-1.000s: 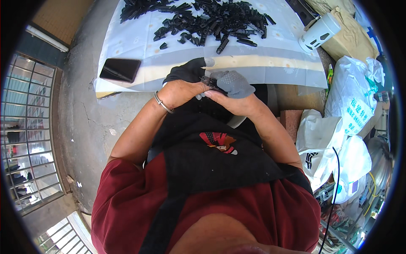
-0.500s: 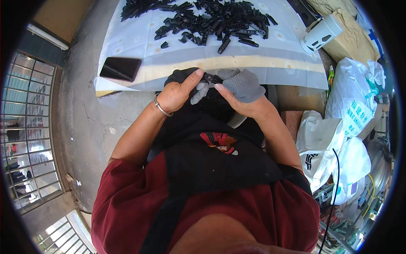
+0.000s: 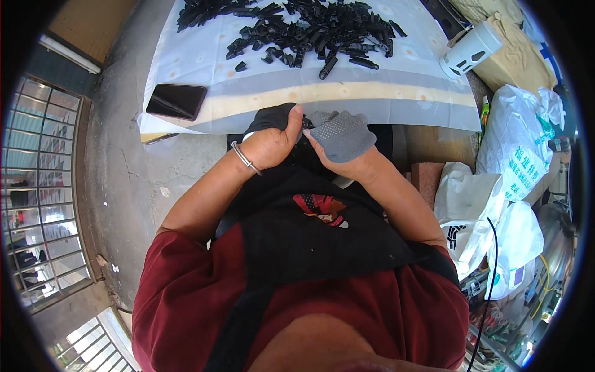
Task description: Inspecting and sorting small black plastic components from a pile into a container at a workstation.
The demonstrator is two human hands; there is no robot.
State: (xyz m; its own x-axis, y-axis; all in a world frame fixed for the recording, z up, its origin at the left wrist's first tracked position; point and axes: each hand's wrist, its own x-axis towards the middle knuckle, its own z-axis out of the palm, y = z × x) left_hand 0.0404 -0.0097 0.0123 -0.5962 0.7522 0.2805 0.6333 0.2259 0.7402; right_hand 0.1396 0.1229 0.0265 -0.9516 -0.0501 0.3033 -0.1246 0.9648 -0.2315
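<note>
From my remote seat I see both hands meeting at the centre of the frame, just below the near edge of the table [image 3: 396, 102]. The left hand [image 3: 271, 144], bare with a metal bracelet [image 3: 245, 158] at the wrist, is closed with the thumb raised, pinching the edge of a grey dotted glove [image 3: 342, 134]. That glove covers the right hand [image 3: 347, 146], which is partly inside it with the fingers spread flat; I cannot tell how far in they are. Under the left hand's fingers lies a piece of black fabric [image 3: 268, 116], touching the hand, though I cannot tell whether it is gripped.

The glove sits at centre frame, over the dark apron [image 3: 310, 235] on the person's lap and just in front of the table's pale yellow foam edge.

On the white sheet across the upper middle of the frame lies a heap of small black parts [image 3: 310, 28]. A black phone [image 3: 176, 101] lies flat at the table's left corner, well apart from the heap. A white cup-shaped container [image 3: 470, 51] stands tilted at the upper right, beside a tan sack [image 3: 517, 59]. White plastic bags [image 3: 489, 211] crowd the right side of the frame. Bare concrete floor [image 3: 121, 173] runs down the left, next to a metal grille [image 3: 37, 198].
</note>
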